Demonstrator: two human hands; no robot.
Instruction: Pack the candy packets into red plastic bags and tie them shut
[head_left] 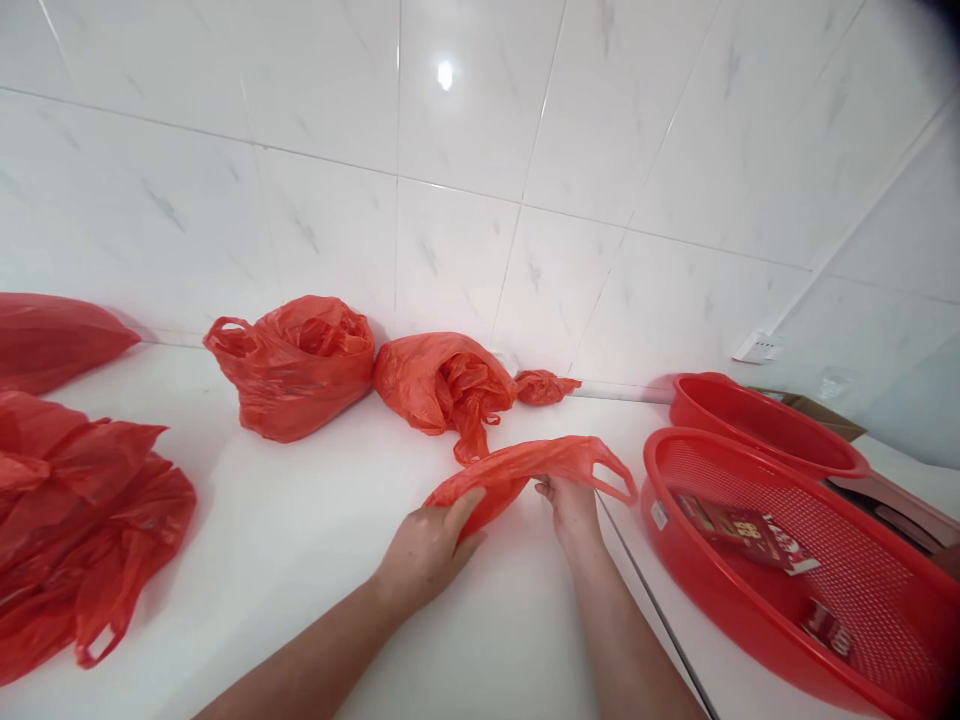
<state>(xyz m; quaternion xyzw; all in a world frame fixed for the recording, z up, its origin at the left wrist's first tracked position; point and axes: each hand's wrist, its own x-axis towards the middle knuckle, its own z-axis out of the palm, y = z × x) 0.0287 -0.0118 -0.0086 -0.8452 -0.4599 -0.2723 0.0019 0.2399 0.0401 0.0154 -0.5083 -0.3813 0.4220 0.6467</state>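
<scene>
Left hand (426,555) and right hand (576,510) grip a crinkly bag (525,464). A holey basket (679,562) holds packets (742,530) with blurry words.

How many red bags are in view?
6: the held bag, one centre-left, one beside it, a small one right of that, one at back left, one at front left. More may be hidden.

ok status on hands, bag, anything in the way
Left hand gripping red plastic bag. Right hand at its underside, near handle. Bunched bag close behind; red basket to right.
</scene>
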